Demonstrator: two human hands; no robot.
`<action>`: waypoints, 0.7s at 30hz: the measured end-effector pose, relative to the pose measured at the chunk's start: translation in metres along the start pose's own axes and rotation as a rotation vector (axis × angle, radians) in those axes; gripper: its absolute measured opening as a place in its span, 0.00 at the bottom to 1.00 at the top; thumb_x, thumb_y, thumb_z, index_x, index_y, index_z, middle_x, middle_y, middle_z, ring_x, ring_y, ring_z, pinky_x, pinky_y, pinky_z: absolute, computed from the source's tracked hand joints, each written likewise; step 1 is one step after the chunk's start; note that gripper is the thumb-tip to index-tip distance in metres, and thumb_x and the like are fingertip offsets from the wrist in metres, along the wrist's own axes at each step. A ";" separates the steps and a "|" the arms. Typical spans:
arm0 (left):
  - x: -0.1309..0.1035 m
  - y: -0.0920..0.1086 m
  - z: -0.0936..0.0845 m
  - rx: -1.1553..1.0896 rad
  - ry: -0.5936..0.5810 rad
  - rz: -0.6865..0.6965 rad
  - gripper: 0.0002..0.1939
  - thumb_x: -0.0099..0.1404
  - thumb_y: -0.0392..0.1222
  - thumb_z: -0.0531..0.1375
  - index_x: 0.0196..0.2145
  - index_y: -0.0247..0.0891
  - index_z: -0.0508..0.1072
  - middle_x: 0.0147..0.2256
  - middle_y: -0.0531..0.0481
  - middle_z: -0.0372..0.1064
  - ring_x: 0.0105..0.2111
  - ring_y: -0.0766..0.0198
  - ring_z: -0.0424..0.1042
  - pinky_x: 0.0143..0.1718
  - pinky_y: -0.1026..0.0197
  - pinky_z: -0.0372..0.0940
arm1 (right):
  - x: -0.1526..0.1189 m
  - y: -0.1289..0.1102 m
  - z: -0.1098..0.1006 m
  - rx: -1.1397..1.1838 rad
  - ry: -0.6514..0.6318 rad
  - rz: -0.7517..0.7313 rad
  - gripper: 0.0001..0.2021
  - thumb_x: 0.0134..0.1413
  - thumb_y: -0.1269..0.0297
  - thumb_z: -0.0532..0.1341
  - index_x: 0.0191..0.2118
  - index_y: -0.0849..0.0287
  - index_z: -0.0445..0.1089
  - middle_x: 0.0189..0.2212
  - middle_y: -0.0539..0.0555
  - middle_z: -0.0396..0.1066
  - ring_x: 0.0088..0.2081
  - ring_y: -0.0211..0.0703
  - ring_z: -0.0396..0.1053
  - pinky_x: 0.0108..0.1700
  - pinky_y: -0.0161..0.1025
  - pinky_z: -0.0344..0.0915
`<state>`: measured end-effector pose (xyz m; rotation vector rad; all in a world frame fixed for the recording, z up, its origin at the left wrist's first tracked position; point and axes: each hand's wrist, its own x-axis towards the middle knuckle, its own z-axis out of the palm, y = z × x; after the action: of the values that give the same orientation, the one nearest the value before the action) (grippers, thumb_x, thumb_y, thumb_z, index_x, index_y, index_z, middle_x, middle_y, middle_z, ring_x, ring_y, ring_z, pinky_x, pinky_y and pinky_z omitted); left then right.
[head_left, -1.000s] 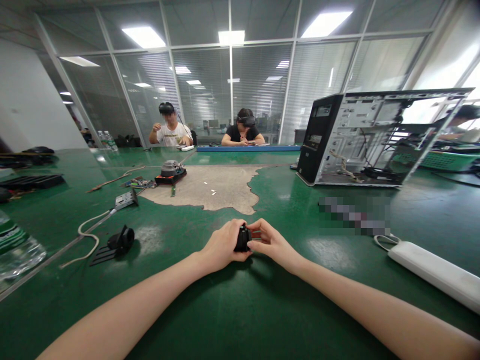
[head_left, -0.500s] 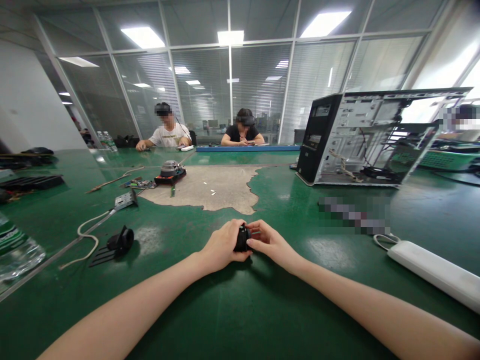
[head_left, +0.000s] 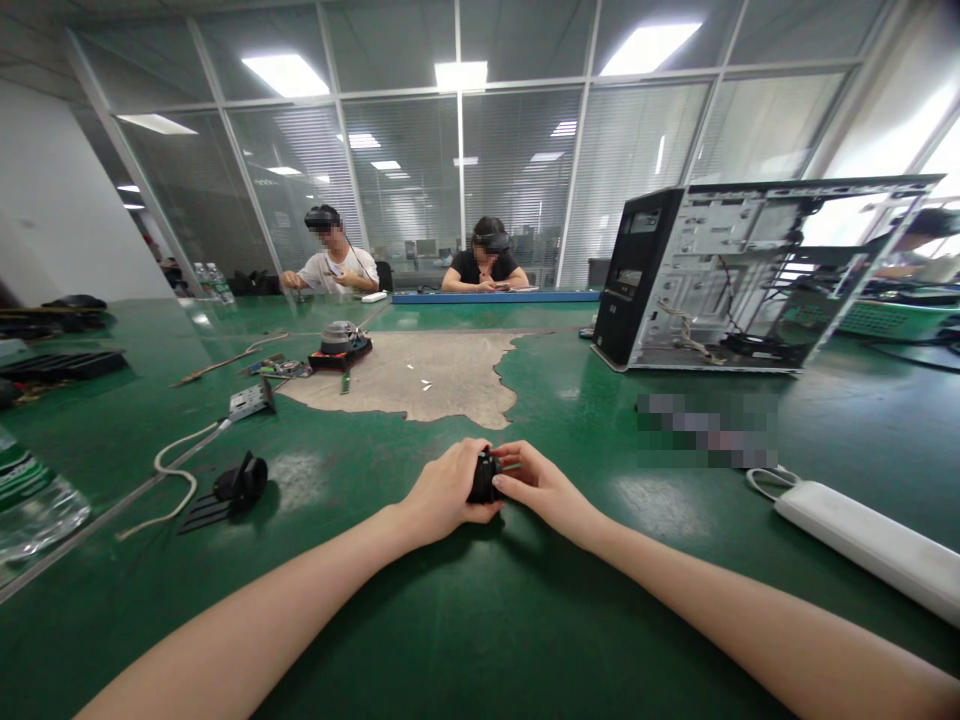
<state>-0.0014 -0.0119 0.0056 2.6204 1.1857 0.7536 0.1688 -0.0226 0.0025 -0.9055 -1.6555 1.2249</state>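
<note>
A small black, roundish part (head_left: 484, 478) is held between my two hands, low over the green table (head_left: 480, 620). My left hand (head_left: 446, 490) wraps round its left side, fingers on top and thumb underneath. From the right, my right hand (head_left: 534, 482) pinches the part's right end with thumb and fingertips. Much of the part is hidden by the fingers, and its exact kind cannot be made out. To the left lies a black plastic piece (head_left: 244, 482) with a round collar and long prongs.
An opened computer case (head_left: 637, 280) stands at the right, beyond a white power strip (head_left: 862, 545). A cooler with a fan (head_left: 341, 340) and a metal bracket (head_left: 251, 398) lie left of centre. A water bottle (head_left: 34, 500) is at the left edge. Two people sit across the table.
My hands and the black part look almost the same. Across the table, the person on the left has raised a hand and shifted their arms.
</note>
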 end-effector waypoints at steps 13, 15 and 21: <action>0.000 0.002 -0.001 -0.013 -0.015 -0.008 0.29 0.49 0.45 0.61 0.46 0.41 0.53 0.43 0.47 0.60 0.42 0.55 0.63 0.40 0.54 0.61 | -0.004 -0.005 -0.001 -0.002 0.131 0.001 0.11 0.41 0.68 0.61 0.33 0.57 0.59 0.31 0.49 0.65 0.36 0.39 0.66 0.39 0.40 0.64; -0.001 0.001 -0.001 -0.007 -0.015 -0.005 0.29 0.48 0.45 0.61 0.46 0.41 0.53 0.42 0.47 0.60 0.42 0.55 0.63 0.39 0.54 0.61 | -0.003 -0.004 -0.002 0.000 0.101 -0.004 0.11 0.41 0.67 0.62 0.34 0.58 0.61 0.33 0.50 0.66 0.37 0.40 0.66 0.41 0.41 0.63; -0.001 0.002 -0.001 0.013 -0.007 0.006 0.30 0.49 0.46 0.61 0.47 0.40 0.52 0.42 0.46 0.60 0.41 0.56 0.63 0.39 0.54 0.62 | 0.002 0.002 -0.003 0.021 0.017 0.026 0.12 0.40 0.64 0.63 0.33 0.60 0.63 0.32 0.51 0.68 0.35 0.40 0.68 0.41 0.42 0.64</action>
<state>-0.0009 -0.0143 0.0065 2.6361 1.1857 0.7400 0.1709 -0.0194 0.0016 -0.9246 -1.6193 1.2468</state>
